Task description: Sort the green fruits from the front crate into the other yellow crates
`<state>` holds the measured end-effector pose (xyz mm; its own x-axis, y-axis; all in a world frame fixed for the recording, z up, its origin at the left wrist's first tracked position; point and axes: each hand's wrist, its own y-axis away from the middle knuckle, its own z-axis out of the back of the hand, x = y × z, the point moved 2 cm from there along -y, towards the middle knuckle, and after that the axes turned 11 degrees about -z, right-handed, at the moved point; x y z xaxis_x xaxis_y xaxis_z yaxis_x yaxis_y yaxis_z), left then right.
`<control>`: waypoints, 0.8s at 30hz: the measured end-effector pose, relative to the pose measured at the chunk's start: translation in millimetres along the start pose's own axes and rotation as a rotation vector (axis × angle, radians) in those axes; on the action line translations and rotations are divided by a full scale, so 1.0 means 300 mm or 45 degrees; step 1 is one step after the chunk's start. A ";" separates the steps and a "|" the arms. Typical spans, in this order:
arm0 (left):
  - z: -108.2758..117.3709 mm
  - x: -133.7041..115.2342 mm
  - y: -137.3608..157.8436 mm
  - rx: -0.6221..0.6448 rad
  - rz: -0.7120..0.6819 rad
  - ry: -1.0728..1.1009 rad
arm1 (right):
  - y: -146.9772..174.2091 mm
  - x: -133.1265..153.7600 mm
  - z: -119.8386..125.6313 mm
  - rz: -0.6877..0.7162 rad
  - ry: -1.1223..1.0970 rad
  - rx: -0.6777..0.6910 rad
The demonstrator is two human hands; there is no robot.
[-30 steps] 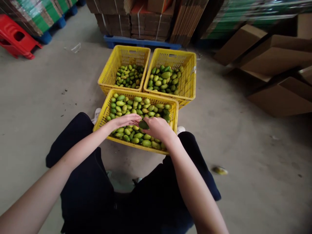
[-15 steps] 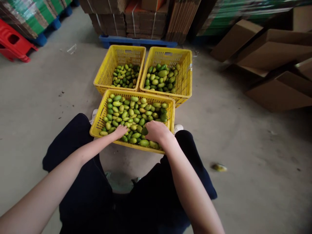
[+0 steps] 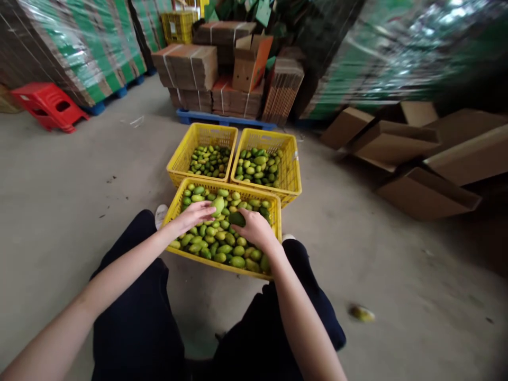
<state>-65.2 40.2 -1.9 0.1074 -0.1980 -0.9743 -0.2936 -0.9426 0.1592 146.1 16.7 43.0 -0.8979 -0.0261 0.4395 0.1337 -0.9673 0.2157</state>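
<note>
The left hand [image 3: 197, 214] holds a pale green, oval fruit [image 3: 218, 206] at its fingertips, raised over the front yellow, perforated plastic crate [image 3: 278, 217]. The right hand [image 3: 254, 228] is closed around a dark green, rounded fruit [image 3: 237, 219] just beside it, above the same crate. Neither of these fruits is set down yet, so the handling of both looks unfinished.

The front crate has a broad layer of loose green and yellowish oval fruits [image 3: 222, 248] spread from wall to wall, which suggests that plenty is left there. Behind it, the rear left yellow plastic crate [image 3: 186, 151] and the rear right yellow plastic crate [image 3: 289, 164] stand side by side; each contains a heap lying well below the rim, so I judge both only part-full.

One yellowish-green fruit [image 3: 362, 313] lies apart on the grey concrete floor [image 3: 341, 248], too blurred to tell whether it is whole.
</note>
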 end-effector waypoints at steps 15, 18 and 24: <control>-0.066 -0.111 0.075 -0.172 -0.355 -0.007 | 0.043 0.042 -0.028 0.005 -0.981 -0.593; -0.065 -0.135 0.073 -0.160 -0.497 -0.044 | 0.058 0.054 -0.031 0.063 -0.741 -0.742; -0.085 -0.125 0.070 -0.140 -0.841 -0.316 | 0.090 0.067 -0.055 0.193 -0.437 -0.900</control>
<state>-51.2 21.0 42.1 0.0066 0.4781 -0.8783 -0.1428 -0.8688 -0.4741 124.9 -14.0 43.3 -0.6966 -0.2025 0.6883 -0.1567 -0.8932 -0.4214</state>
